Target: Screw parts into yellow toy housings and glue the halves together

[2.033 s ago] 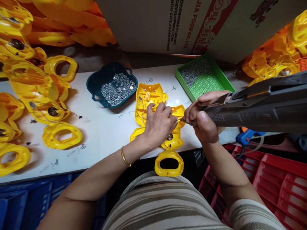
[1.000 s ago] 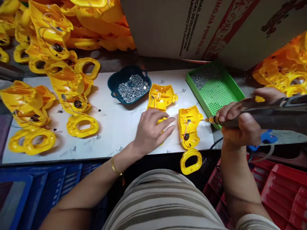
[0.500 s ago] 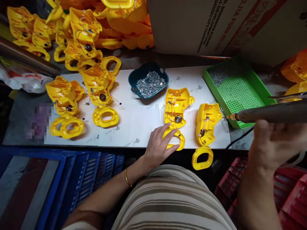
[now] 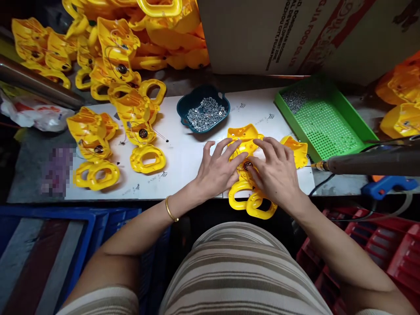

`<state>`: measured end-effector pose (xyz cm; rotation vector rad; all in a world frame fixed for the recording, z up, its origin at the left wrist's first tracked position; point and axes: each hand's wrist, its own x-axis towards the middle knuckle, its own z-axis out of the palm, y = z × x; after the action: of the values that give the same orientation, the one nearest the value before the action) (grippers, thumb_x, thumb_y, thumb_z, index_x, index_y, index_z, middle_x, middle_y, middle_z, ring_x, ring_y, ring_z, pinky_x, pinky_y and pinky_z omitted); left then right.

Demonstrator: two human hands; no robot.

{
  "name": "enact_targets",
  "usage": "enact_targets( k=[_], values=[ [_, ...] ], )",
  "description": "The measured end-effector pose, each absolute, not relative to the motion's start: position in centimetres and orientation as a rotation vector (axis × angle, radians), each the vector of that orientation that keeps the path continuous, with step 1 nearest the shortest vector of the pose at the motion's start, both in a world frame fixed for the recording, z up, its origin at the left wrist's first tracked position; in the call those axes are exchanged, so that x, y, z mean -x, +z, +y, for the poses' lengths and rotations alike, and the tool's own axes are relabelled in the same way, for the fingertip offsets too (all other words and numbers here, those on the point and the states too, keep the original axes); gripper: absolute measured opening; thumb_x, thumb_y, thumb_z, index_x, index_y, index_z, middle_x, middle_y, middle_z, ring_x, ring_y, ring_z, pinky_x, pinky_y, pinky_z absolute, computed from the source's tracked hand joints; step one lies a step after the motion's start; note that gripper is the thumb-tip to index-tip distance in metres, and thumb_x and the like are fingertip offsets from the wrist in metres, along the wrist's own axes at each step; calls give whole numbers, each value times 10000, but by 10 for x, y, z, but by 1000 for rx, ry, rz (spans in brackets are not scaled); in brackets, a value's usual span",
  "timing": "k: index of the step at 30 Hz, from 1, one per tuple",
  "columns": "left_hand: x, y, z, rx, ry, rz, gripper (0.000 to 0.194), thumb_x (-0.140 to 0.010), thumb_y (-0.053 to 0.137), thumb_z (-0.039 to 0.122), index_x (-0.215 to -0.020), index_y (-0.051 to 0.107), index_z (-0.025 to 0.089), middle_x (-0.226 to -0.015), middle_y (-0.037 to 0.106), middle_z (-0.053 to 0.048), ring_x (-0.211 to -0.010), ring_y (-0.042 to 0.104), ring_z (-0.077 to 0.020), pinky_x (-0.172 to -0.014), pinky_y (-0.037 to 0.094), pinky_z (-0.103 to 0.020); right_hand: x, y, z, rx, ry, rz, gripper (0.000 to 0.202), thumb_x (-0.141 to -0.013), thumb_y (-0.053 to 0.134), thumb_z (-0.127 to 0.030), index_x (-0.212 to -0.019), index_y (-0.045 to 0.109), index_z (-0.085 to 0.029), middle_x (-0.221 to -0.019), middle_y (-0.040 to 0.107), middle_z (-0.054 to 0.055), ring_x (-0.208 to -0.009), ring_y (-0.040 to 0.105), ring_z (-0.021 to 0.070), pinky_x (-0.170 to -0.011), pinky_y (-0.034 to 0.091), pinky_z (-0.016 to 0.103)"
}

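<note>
Yellow ring (image 4: 239,207) nearest you, six o'clock, and there's the yellow shell (image 4: 244,134) under your spread, bent fingers, left hand (image 4: 217,169) at nine, right hand (image 4: 276,176) at three; whether they grip, I can't tell. Long axis points away from you, toward twelve.

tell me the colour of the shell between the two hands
The shell is bright yellow, showing best in the head view.

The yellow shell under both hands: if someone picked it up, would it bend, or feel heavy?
The shell looks like thin moulded plastic, so it is probably stiff and light for its size. Its glossy surface may be slippery. The round dark part inside could make that end heavier.
</note>
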<state>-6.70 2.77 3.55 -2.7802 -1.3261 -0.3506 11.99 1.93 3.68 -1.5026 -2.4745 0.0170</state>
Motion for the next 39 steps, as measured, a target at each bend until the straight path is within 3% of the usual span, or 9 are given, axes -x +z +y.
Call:
enact_targets(
  k=[4,8,11,18,21,25,30,33,39],
  values=[
    [70,33,30,2812,-362,-1316,364,-807,622,157,-1162,659,225,-1270,608,-129,-1204,484,-320,-956,348,-510,-121,37,15,1524,20,-2469,214,-908,528,-261,-946,718,-171,-1381,556,139,-1323,407,306,-1019,325,460],
    [73,24,33,2826,-542,-1288,205,-856,610,178,-1026,709,233,-1147,637,-110,-1148,499,-307,-905,394,-479,-121,31,15,1525,63,-2495,209,-882,565,-268,-1017,690,-168,-1379,555,149,-1332,398,316,-1025,309,479],
    [77,18,35,2861,-694,-1265,147,-882,569,180,-948,699,197,-1140,645,-116,-1099,520,-279,-865,437,-436,-122,23,18,1512,104,-2457,151,-852,608,-261,-958,677,-178,-1346,574,148,-1324,411,319,-1025,315,485],
    [95,15,41,3043,-1034,-1281,166,-786,492,76,-761,595,203,-1068,725,-40,-951,543,-211,-826,450,-367,-125,23,20,1303,152,-2209,80,-891,571,-226,-881,650,-223,-1195,656,102,-1172,541,260,-922,444,410],
    [93,20,41,3051,-915,-1313,107,-770,580,219,-869,620,206,-958,731,-42,-942,556,-232,-832,398,-394,-123,26,18,1222,254,-2129,101,-910,537,-195,-872,628,-218,-1107,694,97,-975,645,192,-804,520,328],
    [86,22,42,2973,-763,-1337,364,-831,617,447,-1098,642,200,-850,721,-38,-879,575,-230,-874,344,-416,-121,23,17,1112,422,-2123,120,-924,494,-160,-907,602,-211,-1001,727,82,-932,688,161,-774,553,286],
    [88,12,44,2892,-861,-1268,221,-956,525,356,-1043,697,247,-750,718,4,-823,595,-185,-932,313,-427,-122,29,18,1132,749,-1999,147,-905,513,-189,-1008,618,-194,-1018,724,82,-967,690,180,-816,574,322],
    [90,8,42,2811,-892,-1214,198,-957,537,328,-1052,697,259,-673,696,22,-792,611,-176,-962,302,-458,-122,36,21,1257,954,-1832,193,-887,573,-275,-1033,646,-171,-992,730,77,-864,707,176,-768,584,312],
    [89,4,39,2680,-1010,-1097,156,-927,603,277,-1059,686,260,-658,690,29,-785,625,-176,-956,318,-478,-123,41,31,1356,1045,-1914,271,-866,635,-358,-1054,711,-178,-974,741,72,-808,697,166,-724,571,296]
  ],
)
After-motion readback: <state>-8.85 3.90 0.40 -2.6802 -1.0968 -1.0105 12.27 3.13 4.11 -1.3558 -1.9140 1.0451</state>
